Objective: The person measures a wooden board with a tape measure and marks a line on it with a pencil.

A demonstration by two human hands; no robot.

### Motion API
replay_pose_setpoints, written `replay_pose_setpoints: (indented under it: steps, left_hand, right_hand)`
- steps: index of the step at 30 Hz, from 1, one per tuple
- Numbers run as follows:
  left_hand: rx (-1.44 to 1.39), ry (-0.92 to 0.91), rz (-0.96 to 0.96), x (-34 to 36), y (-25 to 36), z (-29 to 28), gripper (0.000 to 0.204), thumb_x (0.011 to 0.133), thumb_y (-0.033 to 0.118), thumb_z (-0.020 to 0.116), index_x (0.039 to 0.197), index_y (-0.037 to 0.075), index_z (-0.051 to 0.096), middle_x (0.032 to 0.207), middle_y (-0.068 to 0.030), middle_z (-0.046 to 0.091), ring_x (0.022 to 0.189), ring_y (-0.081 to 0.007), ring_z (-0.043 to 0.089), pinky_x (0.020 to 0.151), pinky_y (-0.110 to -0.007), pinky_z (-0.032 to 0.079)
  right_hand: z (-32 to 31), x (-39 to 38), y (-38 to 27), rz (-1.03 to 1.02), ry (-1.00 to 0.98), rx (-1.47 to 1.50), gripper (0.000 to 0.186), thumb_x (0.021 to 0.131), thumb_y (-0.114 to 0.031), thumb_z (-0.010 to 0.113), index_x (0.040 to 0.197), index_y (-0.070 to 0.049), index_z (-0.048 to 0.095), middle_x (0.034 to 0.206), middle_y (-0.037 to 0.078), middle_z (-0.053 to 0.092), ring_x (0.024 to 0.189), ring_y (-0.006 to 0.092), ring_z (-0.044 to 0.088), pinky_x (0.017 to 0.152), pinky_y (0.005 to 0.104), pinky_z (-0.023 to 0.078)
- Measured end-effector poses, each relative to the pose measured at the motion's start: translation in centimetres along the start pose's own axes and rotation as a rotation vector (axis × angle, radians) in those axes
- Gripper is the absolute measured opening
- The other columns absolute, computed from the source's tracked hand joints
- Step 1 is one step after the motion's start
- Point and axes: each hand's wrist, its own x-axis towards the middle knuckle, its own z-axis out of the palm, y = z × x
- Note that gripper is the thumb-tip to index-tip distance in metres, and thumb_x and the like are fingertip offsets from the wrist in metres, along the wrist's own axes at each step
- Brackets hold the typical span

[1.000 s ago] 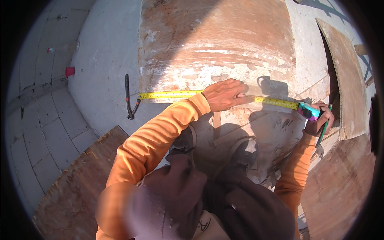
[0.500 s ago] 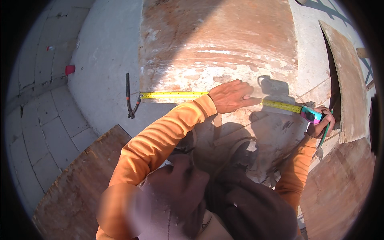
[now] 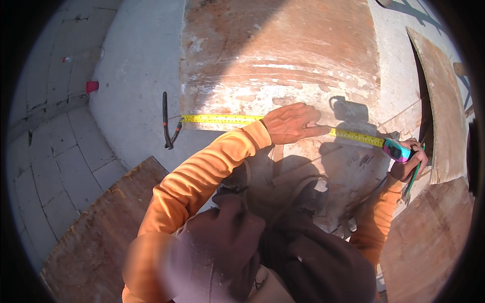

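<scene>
A yellow tape measure blade stretches along the near edge of a worn, paint-streaked wooden board. Its left end meets pincers with black and red handles, lying by the board's left edge. My left hand presses on the middle of the blade, fingers closed and covering that stretch. At the right end, my right hand grips the teal and purple tape measure case. A thin green tool, its kind unclear, is held in the same hand and points down toward me.
Another wooden panel stands tilted at the right, with a dark gap along its left edge. Brown boards lie at lower left and lower right. A small red cup-like object sits by the paving blocks.
My right hand has shifted slightly right and down with the tape measure case, which has tilted. The green tool has turned a little with it. My left hand stays on the blade.
</scene>
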Motion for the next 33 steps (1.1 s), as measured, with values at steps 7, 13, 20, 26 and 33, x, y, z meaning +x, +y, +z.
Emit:
replay_pose_setpoints:
  steps: [7,13,20,26,33]
  left_hand:
    - [-0.009,-0.004,-0.002,-0.5,-0.2,-0.6,0.059,0.089,0.007,0.058,0.146,0.022,0.056,0.093,-0.0044,0.045,0.086,-0.0226,0.055,0.081,-0.037,0.048]
    - [-0.007,0.041,0.004,0.0,-0.4,0.1,0.061,0.090,0.007,0.058,0.149,0.023,0.053,0.095,-0.0058,0.047,0.087,-0.0241,0.055,0.082,-0.037,0.047]
    - [0.080,-0.064,-0.121,0.8,0.3,0.1,0.065,0.089,0.008,0.061,0.153,0.021,0.049,0.105,-0.0078,0.056,0.096,-0.0253,0.056,0.088,-0.038,0.045]
    - [0.027,0.022,-0.360,1.9,3.7,0.5,0.063,0.081,0.007,0.074,0.141,0.016,0.057,0.114,-0.0092,0.058,0.104,-0.0296,0.054,0.091,-0.043,0.041]
    - [-0.129,0.166,-0.494,3.3,5.3,2.1,0.049,0.082,0.009,0.075,0.129,0.014,0.062,0.117,-0.0094,0.058,0.103,-0.0315,0.052,0.089,-0.044,0.041]
  right_hand:
    - [0.5,0.5,-0.5,-0.081,0.009,0.000,0.031,0.109,-0.024,0.043,0.102,0.004,0.053,0.069,0.022,0.063,0.065,0.0297,0.061,0.079,0.0507,0.054]
    - [0.2,1.0,-0.5,-0.003,0.018,0.015,0.029,0.108,-0.022,0.042,0.102,0.004,0.053,0.069,0.021,0.063,0.068,0.0297,0.061,0.081,0.0497,0.054]
    - [-0.2,0.3,0.9,0.050,-0.043,-0.076,0.031,0.109,-0.023,0.041,0.102,0.004,0.055,0.076,0.020,0.068,0.074,0.0286,0.064,0.084,0.0458,0.055]
    - [1.1,0.0,0.3,0.178,0.067,-0.213,0.043,0.108,-0.033,0.044,0.099,0.004,0.062,0.075,0.017,0.070,0.070,0.0241,0.069,0.074,0.0373,0.057]
    - [0.9,-0.6,1.3,0.186,0.073,-0.147,0.040,0.108,-0.032,0.045,0.099,0.003,0.061,0.078,0.018,0.070,0.069,0.0251,0.068,0.071,0.0371,0.057]
